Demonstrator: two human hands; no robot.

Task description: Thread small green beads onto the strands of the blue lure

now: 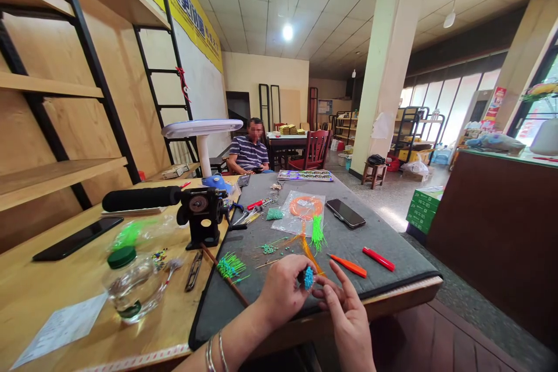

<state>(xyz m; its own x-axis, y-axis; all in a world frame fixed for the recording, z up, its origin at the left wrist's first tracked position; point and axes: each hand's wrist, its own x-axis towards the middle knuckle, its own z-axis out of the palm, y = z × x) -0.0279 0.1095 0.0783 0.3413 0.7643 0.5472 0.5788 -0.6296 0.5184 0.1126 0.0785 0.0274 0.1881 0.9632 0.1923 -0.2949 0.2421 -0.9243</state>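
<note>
Low in the centre of the frame, our left hand [281, 288] pinches a small, rounded, knobbly cluster of blue beads [308, 278] between curled fingers. Our right hand [346, 317] is just to its right, index finger raised and spread from the thumb, other fingers bent toward the cluster; we cannot tell whether they grip anything. Two shiny metal bangles [217, 353] circle our left wrist.

Beyond the fingers, thin, glossy orange strands [310, 253] and stiff bright-green strands [318, 233] lie on a matte grey mat [392, 238]. To the right are a pointed orange tool [349, 266] and a smooth red cylinder [378, 258]. Loose, round, pale-green beads [269, 249] are scattered left of the orange strands.

Near the middle of the frame, a flat clear bag [290, 226] holds a coil of orange line [307, 206]; beside it, a small packet [274, 214] is full of green beads.

At left, green strands with blue tips [231, 265] fan out like a brush. At lower left, on pale wood [170, 328], a clear plastic bottle [131, 293] with a green cap contains clear liquid.
</note>
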